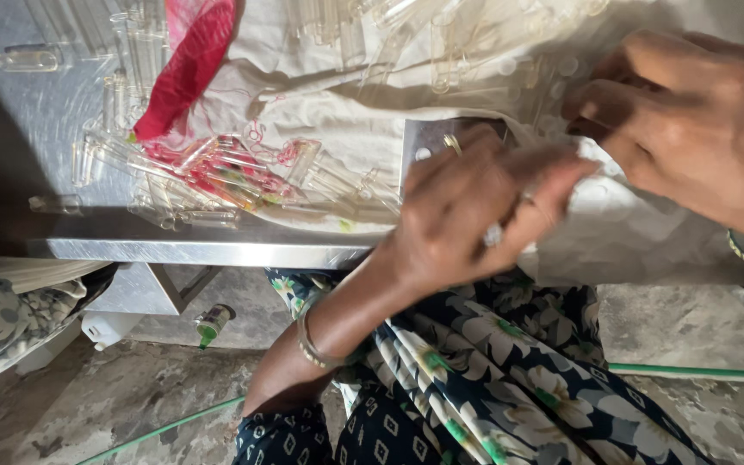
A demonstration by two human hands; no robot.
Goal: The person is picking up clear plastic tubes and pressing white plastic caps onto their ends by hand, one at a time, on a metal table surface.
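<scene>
The steel table (200, 250) ran across the top of my view, its near edge just above my lap. A white cloth (346, 112) lay over most of it, reaching to the near edge and hanging over it at the right. A red cloth (187, 73) lay bunched along the white one's left side, toward the far edge. Clear glass tubes (208, 176) were heaped near the front edge, left of my hands, some on bare steel and some on the cloth, with more (372, 34) scattered toward the far edge. One tube (26, 59) lay alone near the far left corner.

My left hand (475, 211) hung over the near edge, fingers curled and drawn together over the white cloth, thumb toward the fingertips. It was blurred, so I cannot tell whether it pinched a tube or only the cloth. A ring (453, 144) sat on one finger and a bangle (316, 349) on the wrist.

My right hand (691, 129) was further right and toward the far side, fingers bent and close together, tips touching the white cloth. What they held, if anything, I could not see.

Below the table, a small green-capped bottle (213, 323) lay on the floor beside a green hose (157, 430).
</scene>
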